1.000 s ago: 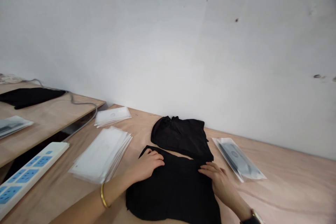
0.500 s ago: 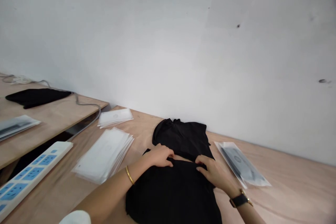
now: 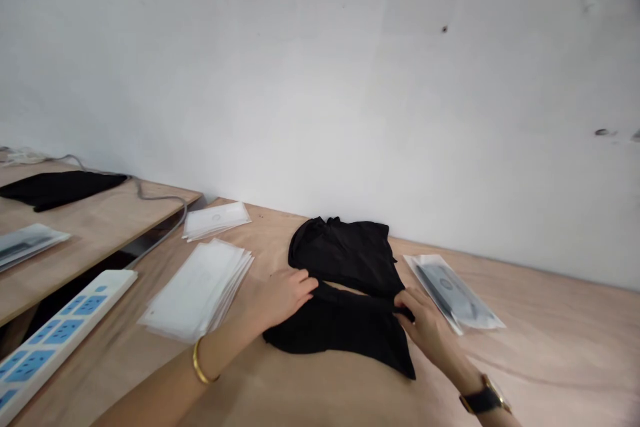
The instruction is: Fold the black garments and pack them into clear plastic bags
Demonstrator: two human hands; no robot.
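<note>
A black folded garment lies on the wooden table in front of me. My left hand grips its far left corner, fingers curled on the cloth. My right hand pinches its far right corner. The near part of the cloth has been doubled up, so the piece is short. Just beyond it, touching, sits a pile of black garments by the wall. A gold bangle is on my left wrist, a dark watch on my right.
A stack of clear plastic bags lies to the left, a smaller stack behind it. Bagged dark items lie to the right. A white and blue power strip bridges a gap to a second table with black cloth.
The near half of the garment has been folded up toward the far edge, making it shorter. Both hands moved outward from the middle to the far corners.
</note>
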